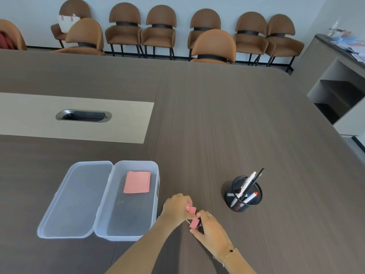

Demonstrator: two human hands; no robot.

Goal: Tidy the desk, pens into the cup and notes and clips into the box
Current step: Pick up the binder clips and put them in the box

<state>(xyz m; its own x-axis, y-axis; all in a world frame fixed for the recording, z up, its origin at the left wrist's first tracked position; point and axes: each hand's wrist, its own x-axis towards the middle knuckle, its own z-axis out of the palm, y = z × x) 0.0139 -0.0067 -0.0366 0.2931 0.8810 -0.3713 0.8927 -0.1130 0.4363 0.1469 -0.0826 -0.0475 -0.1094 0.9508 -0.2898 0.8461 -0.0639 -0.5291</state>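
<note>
A clear plastic box stands open near the table's front, its lid folded flat to the left. A stack of pink notes lies at the far end inside it. Just right of the box, my left hand pinches a pink binder clip. My right hand grips a second pink binder clip just below it, low over the tabletop. A black mesh cup further right holds several pens and markers.
The large dark wood table has a beige inset panel with a metal cable port at the left. Brown chairs line the far wall. A grey shelf unit stands at the right.
</note>
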